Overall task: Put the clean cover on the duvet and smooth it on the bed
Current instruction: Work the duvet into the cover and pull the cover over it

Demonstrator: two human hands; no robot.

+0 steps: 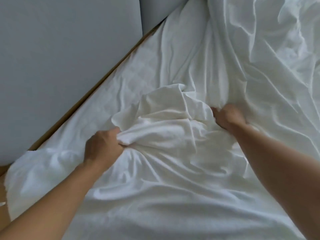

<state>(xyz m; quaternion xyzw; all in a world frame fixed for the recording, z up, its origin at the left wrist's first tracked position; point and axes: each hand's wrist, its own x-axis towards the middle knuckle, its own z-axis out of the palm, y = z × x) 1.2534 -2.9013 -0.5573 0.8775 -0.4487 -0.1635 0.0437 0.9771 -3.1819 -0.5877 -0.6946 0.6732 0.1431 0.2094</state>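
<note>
1. The left hand (102,146) was clenched round a thick bunch of the white cover (164,122). The right hand (228,116) was also curled into the cloth, its fingertips buried in a fold.
2. The cover lay crumpled across the bed (97,85), heaped highest between the two hands, on the side nearest the grey panels (69,66).
3. Risk: pulling on two fistfuls could have dragged only the outer layer and left the duvet balled up inside. Everything was white, so whether either grip held duvet as well as cover could not be made out.
4. Risk: a hard tug towards the person could have slid the bedding off the near-left corner, where cloth already covered the bed's wooden rim.
5. Risk: drawing the hands together would have deepened the long creases fanning out from each grip, making the smoothing harder.
6. Count: two hands, both gripping; one cover in sight; one bed; two grey padded panels side by side along it, parted by a seam.
</note>
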